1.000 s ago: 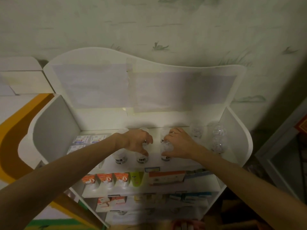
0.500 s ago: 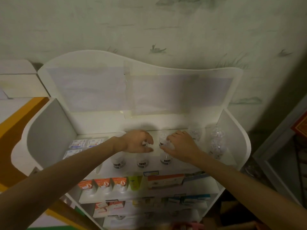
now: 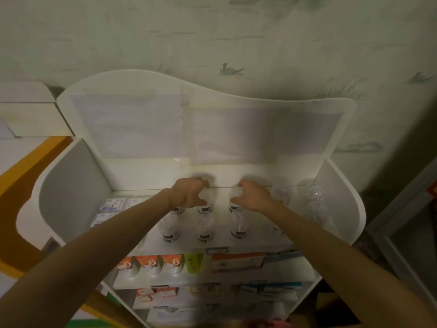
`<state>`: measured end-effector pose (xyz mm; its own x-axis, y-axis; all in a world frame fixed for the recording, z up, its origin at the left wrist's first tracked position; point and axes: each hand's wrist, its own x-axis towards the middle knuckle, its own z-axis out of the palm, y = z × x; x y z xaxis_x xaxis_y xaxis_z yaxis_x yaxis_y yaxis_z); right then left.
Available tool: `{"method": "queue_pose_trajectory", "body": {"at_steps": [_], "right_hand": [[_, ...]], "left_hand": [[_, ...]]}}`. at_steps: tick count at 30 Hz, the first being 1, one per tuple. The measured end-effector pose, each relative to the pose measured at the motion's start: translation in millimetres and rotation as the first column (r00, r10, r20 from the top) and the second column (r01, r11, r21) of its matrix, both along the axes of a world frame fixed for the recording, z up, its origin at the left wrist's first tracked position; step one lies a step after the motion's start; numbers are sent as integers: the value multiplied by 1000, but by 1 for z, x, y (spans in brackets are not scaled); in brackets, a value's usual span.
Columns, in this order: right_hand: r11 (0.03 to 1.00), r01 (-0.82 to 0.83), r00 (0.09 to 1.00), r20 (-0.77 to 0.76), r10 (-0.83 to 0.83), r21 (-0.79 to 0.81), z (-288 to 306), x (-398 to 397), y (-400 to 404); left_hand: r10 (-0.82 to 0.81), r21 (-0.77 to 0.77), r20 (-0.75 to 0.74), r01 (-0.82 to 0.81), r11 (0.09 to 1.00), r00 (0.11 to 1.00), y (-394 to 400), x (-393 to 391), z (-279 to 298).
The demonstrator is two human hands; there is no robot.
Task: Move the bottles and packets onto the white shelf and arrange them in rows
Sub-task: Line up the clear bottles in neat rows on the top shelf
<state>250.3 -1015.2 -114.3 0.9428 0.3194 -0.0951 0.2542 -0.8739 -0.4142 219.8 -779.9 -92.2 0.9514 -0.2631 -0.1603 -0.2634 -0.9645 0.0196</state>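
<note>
On the white shelf [image 3: 151,183] top tier, both hands have pushed farther back: left hand [image 3: 189,194] and right hand [image 3: 254,196] each with fingers wrapped on a clear bottle [image 3: 234,197], filling the rear row.

White shelf [image 3: 71,185] with curved side walls. Top tier: flat packets [image 3: 111,209] at the left, clear bottles [image 3: 204,229] with dark labels in rows at the centre, further clear bottles [image 3: 314,200] at the right. Lower tier: orange cartons [image 3: 149,265], a green bottle [image 3: 194,263], flat boxes [image 3: 237,261].

Clear bottles [image 3: 204,227] upright in two rows on white shelf [image 3: 255,242] top tier, packets [image 3: 111,205] flat at left
</note>
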Motion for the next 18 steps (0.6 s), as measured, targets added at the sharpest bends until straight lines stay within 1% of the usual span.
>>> {"method": "queue_pose_trajectory", "body": {"at_steps": [6,11,13,15,17,18], "right_hand": [[992,-21,997,-67,30,126,-5,5,-5],[986,-45,993,-104,63,163,-4,6,-9],[980,-43,989,-129,69,194,-4,4,-12],[973,-42,993,-96,65,226,-3,-2,-15],[965,-63,998,2,65,254,-1,-9,-20],[963,-86,995,67,72,255,1,-14,-24]], "left_hand": [[-7,-51,2,7,999,1000,6,-1,-5],[-28,-40,5,29,999,1000,6,0,-5],[-38,-51,34,40,998,999,3,-2,-2],[-44,-100,96,54,994,994,-1,-6,2],[-81,-141,153,103,985,985,-6,-11,8],[-108,-163,156,133,978,982,-9,-13,11]]}}
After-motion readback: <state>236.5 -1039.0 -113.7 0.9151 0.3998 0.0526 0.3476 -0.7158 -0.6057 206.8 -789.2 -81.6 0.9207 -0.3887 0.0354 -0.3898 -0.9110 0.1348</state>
